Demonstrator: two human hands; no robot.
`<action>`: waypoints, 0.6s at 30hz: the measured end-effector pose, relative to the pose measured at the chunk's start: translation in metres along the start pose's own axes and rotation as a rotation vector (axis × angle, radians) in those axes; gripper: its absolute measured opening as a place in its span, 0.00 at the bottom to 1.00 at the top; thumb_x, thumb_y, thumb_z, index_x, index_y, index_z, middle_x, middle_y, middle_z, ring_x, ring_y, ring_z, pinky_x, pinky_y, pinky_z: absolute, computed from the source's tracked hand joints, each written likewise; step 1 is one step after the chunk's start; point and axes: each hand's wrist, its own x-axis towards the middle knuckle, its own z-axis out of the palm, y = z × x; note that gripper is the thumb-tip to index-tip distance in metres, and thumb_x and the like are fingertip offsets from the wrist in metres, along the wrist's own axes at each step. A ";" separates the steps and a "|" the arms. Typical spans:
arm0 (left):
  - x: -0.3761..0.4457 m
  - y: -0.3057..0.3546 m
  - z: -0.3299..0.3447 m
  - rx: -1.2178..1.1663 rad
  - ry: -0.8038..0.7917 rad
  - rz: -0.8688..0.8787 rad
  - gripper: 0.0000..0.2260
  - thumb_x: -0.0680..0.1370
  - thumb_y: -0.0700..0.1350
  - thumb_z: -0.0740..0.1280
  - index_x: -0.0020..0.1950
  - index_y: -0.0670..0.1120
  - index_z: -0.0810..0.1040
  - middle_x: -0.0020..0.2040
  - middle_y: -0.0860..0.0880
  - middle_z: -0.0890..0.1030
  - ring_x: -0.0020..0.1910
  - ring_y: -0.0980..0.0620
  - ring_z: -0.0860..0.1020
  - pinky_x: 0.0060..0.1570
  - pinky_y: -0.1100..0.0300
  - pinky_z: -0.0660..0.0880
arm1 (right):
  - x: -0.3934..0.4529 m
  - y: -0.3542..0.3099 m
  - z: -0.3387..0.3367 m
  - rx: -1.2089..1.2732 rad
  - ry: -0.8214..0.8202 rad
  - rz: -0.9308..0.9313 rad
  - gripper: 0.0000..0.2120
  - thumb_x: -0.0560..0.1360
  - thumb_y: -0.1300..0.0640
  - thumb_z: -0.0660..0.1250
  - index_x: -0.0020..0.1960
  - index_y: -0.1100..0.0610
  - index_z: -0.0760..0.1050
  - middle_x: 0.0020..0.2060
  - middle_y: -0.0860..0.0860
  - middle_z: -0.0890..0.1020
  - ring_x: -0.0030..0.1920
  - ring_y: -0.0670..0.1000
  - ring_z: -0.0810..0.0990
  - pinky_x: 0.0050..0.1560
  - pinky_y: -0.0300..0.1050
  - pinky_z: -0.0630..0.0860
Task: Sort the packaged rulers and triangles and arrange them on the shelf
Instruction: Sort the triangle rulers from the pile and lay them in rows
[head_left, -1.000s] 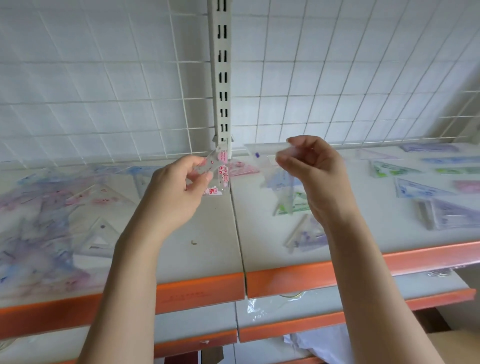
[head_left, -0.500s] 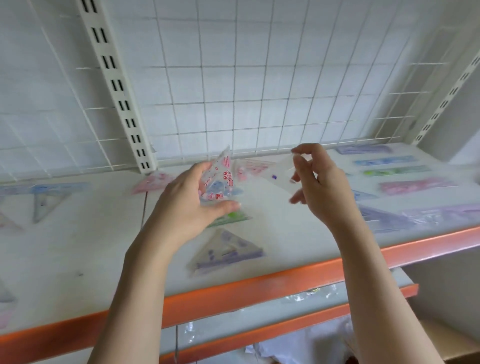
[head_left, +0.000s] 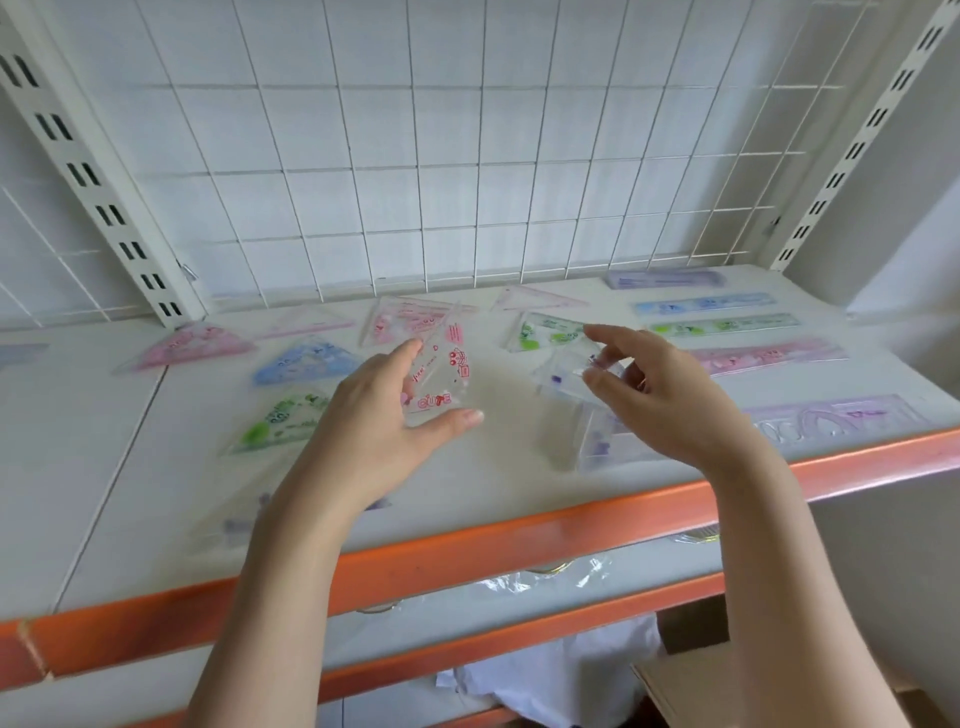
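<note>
Centre of the frame: the left hand (head_left: 387, 415) holds a clear packet with red print (head_left: 441, 376), thumb under its lower edge, fingers curled behind it, the packet lifted above the white shelf (head_left: 104, 467). Just right of centre, the right hand (head_left: 660, 395) pinches a clear packet with purple marks (head_left: 563, 371) between thumb and fingertips; whether this one is a ruler or a triangle is hard to tell through the glare.

On the shelf around them lie packaged triangles: a pink triangle (head_left: 187, 345) at mid-left, a blue triangle (head_left: 306, 361) beside it, a green triangle (head_left: 278, 421) below that, partly behind the left wrist. Another green triangle (head_left: 545, 332) sits above the right hand. A purple triangle (head_left: 597, 441) lies under the right wrist.

At the right of the frame, rulers lie in a column: a purple ruler (head_left: 665, 279) at the top, then a blue ruler (head_left: 704, 304), a green ruler (head_left: 722, 326), a pink ruler (head_left: 763, 356). A white wire grid (head_left: 467, 156) fills the upper frame; an orange edge (head_left: 519, 535) runs along the shelf front.
</note>
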 end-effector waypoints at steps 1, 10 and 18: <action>-0.002 0.000 0.004 0.004 0.002 -0.002 0.38 0.69 0.56 0.72 0.75 0.50 0.60 0.50 0.52 0.71 0.47 0.55 0.69 0.46 0.66 0.62 | -0.002 0.005 -0.002 -0.016 -0.011 -0.007 0.19 0.76 0.54 0.64 0.67 0.50 0.71 0.46 0.42 0.75 0.31 0.43 0.72 0.37 0.29 0.67; -0.008 0.016 0.037 -0.013 0.055 0.028 0.36 0.73 0.52 0.69 0.76 0.48 0.56 0.51 0.51 0.69 0.47 0.54 0.69 0.51 0.63 0.65 | -0.013 0.027 -0.016 -0.039 -0.154 -0.073 0.41 0.61 0.45 0.77 0.71 0.50 0.66 0.47 0.40 0.71 0.34 0.39 0.70 0.40 0.29 0.67; -0.009 0.033 0.059 -0.050 0.066 0.030 0.30 0.71 0.50 0.72 0.69 0.47 0.64 0.47 0.52 0.71 0.38 0.60 0.68 0.41 0.67 0.61 | -0.021 0.043 -0.038 -0.062 -0.122 -0.081 0.33 0.64 0.48 0.77 0.66 0.51 0.70 0.50 0.42 0.77 0.45 0.45 0.74 0.42 0.29 0.67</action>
